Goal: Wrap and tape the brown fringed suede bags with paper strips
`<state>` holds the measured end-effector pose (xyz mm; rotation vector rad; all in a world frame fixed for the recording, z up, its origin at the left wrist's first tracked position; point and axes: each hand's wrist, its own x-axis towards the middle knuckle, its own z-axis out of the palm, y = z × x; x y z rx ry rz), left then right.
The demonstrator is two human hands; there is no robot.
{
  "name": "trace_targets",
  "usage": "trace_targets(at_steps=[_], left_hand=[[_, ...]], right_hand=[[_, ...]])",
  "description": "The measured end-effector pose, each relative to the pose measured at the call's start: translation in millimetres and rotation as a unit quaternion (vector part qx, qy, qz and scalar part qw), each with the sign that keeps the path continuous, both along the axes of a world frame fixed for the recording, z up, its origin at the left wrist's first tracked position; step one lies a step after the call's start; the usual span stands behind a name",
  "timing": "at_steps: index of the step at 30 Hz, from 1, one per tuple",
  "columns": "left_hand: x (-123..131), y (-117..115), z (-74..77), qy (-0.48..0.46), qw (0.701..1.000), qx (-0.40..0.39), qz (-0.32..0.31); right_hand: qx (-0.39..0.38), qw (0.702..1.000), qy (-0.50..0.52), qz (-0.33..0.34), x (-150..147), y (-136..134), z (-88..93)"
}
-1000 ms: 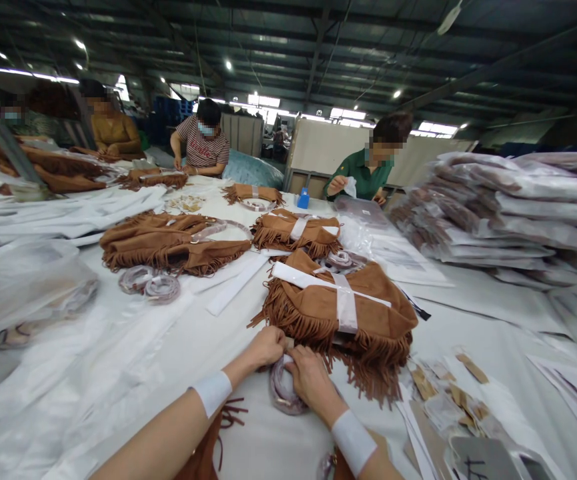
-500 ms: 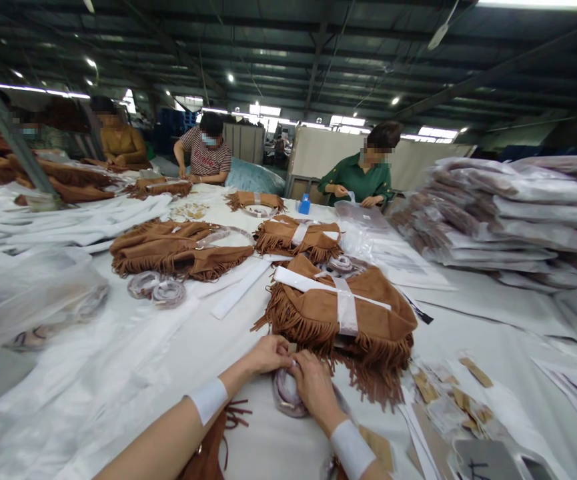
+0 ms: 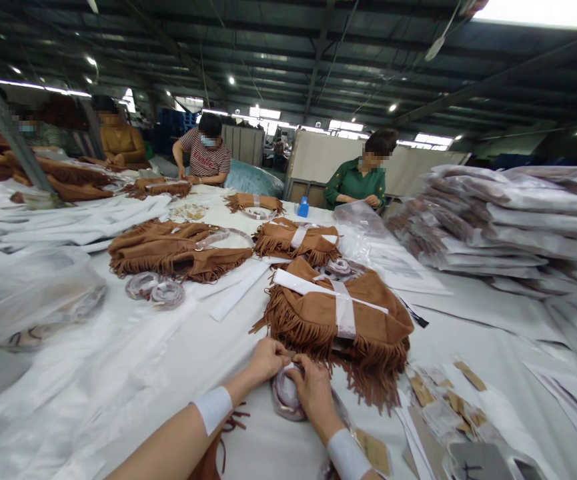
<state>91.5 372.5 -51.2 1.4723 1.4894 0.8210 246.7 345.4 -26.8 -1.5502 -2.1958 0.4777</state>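
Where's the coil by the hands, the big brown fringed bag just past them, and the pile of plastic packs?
Coil [image 3: 281, 401]: head view, on its left rim.
Brown fringed bag [image 3: 319, 313]: head view, on its brown body.
Pile of packs [image 3: 498, 230]: head view, around its middle.

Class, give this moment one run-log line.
left hand: at wrapped strap coil | right hand: touching coil | beyond: banded fringed brown bag

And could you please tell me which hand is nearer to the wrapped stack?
Right. The right hand is in front and left of the wrapped stack; the left hand is farther left.
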Motion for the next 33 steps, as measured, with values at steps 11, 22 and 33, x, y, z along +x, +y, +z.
trace_targets(at_steps=[11,22,33], left_hand=[[-16,-22,19.5,0.018,0.986,0.098,-0.134],[-5,-37,22.2,0.057,0.981,0.148,-0.108],[-4,-39,21.1,0.042,0.986,0.137,-0.088]], right_hand=[[0.001,0.998,0.047,-0.035,-1,-3,-8.9],[-0.084,0.981,0.174,0.020,10,9,4.2],[-0.094,0.981,0.168,-0.007,8,11,-1.6]])
